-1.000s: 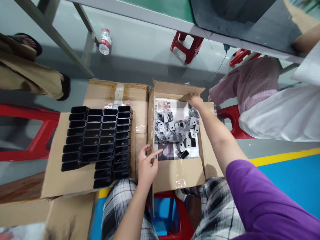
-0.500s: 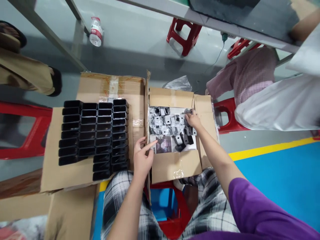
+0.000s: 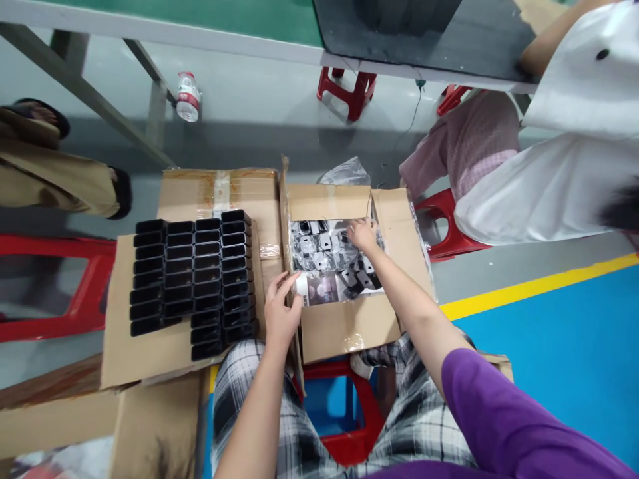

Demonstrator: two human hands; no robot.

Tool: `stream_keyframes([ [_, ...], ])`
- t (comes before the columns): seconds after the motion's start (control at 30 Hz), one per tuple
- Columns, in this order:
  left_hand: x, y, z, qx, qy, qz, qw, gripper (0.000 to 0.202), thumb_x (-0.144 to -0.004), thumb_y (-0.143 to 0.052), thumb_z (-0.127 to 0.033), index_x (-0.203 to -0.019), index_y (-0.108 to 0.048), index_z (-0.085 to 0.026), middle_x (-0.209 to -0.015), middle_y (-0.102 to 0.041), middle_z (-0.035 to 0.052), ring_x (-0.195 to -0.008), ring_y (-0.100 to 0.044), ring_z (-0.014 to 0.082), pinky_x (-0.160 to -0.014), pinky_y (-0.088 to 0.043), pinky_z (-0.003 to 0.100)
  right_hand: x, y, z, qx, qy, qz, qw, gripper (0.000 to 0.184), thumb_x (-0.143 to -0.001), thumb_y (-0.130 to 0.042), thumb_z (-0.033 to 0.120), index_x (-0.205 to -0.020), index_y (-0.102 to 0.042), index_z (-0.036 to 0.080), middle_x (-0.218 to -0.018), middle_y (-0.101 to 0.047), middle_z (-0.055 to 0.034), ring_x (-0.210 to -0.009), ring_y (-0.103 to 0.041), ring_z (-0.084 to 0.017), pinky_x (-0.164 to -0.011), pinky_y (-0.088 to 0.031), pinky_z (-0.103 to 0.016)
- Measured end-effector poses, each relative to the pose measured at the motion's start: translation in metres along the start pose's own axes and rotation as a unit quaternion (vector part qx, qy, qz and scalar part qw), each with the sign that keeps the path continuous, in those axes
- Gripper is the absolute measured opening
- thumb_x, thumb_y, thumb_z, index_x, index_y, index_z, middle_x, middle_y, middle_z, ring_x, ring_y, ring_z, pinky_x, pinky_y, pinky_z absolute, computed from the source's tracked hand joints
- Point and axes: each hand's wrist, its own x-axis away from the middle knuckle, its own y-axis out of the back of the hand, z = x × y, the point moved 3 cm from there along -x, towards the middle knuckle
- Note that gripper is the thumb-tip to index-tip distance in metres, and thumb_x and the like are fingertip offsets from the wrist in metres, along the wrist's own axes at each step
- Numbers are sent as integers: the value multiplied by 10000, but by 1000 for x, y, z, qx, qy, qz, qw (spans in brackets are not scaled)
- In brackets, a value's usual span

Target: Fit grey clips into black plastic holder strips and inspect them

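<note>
My right hand (image 3: 363,234) reaches down among small black and grey parts in clear plastic wrap (image 3: 325,243), near the far right of an open cardboard box (image 3: 349,329). Its fingers curl together, and whatever is between them is hidden. Loose black and grey parts (image 3: 357,278) lie closer to me, beside a printed sheet with a dark picture (image 3: 322,290). By the box's left wall is my left hand (image 3: 282,311), fingers apart and nothing visible in it. To its left, rows of black rectangular open-ended cases (image 3: 192,273) stand on a cardboard surface (image 3: 120,359).
A green-topped table (image 3: 200,23) crosses the far side. Red stools (image 3: 349,93) stand under it and at the sides. A person in white (image 3: 539,186) sits at right; another person's legs (image 3: 64,179) show at left. A plastic bottle (image 3: 188,98) is on the floor.
The view has shifted, showing more of the table. My right hand has moved slightly left over the wrapped parts. My left index finger, pointing before, is now more bent by the box wall.
</note>
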Motion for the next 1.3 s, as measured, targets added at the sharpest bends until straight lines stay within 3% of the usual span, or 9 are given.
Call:
stream_keyframes([
  [0.1, -1, 1, 0, -2, -1, 7, 1000, 452, -814, -544, -170, -1212, -738, -258, -1319, -613, 92, -1253, -605, 247, -1122, -497, 437, -13, 15, 14, -6, -12, -27, 1000, 446, -978, -391, 284, -1300, -674, 164, -1231, -705, -194, -1288, -499, -366, -1058, -395, -533],
  [0.23, 1, -2, -5, -29, -21, 40, 999, 421, -845, -562, -217, -1226, -734, -264, -1353, -598, 91, -1244, -608, 256, -1140, -476, 455, -21, 42, 19, -24, 0, -92, 995, 543, -980, -309, 234, -1470, -531, 156, -1521, -519, -157, -1397, -418, -345, -1118, -380, -516],
  [0.37, 3, -3, -7, -37, -32, 64, 997, 428, -873, -564, -245, -1277, -706, -257, -1400, -572, 103, -1275, -590, 267, -1150, -464, 466, -36, 57, 21, -62, 31, -100, 993, 600, -935, -336, 188, -1508, -469, 74, -1584, -442, -167, -1430, -417, -324, -1174, -381, -465],
  [0.53, 2, 2, -4, -47, -34, 36, 998, 450, -830, -553, -189, -1244, -715, -260, -1364, -603, 90, -1300, -587, 267, -1153, -463, 453, -53, 59, 25, -64, 34, -91, 993, 649, -922, -333, 158, -1562, -366, 54, -1635, -357, -181, -1500, -365, -293, -1232, -332, -447],
  [0.73, 4, 4, -2, -39, -25, 30, 998, 465, -819, -544, -185, -1244, -713, -265, -1368, -609, 86, -1316, -582, 269, -1162, -461, 456, -61, 56, 21, -77, 32, -77, 993, 672, -905, -334, 132, -1572, -347, 54, -1650, -338, -165, -1530, -341, -257, -1237, -333, -399],
  [0.97, 7, 6, -4, -19, -7, 28, 999, 469, -812, -539, -165, -1235, -718, -261, -1386, -605, 88, -1311, -587, 266, -1149, -483, 455, -76, 54, 17, -70, 46, -81, 993, 713, -880, -357, 134, -1590, -326, 87, -1652, -339, -167, -1522, -358, -290, -1226, -343, -491],
  [1.1, 9, 5, -7, -37, -17, 20, 999, 446, -816, -532, -170, -1205, -735, -250, -1374, -618, 101, -1299, -595, 293, -1139, -484, 505, -79, 51, 20, -48, 39, -52, 997, 741, -891, -353, 149, -1620, -235, 89, -1680, -274, -164, -1534, -336, -292, -1213, -366, -487],
  [1.3, 11, 8, -6, -31, 5, 10, 999, 437, -818, -519, -154, -1184, -742, -239, -1346, -634, 102, -1260, -622, 269, -1112, -512, 465, -94, 51, 24, -72, 31, -52, 996, 793, -868, -372, 134, -1634, -180, 76, -1681, -277, -172, -1525, -349, -306, -1224, -363, -483],
])
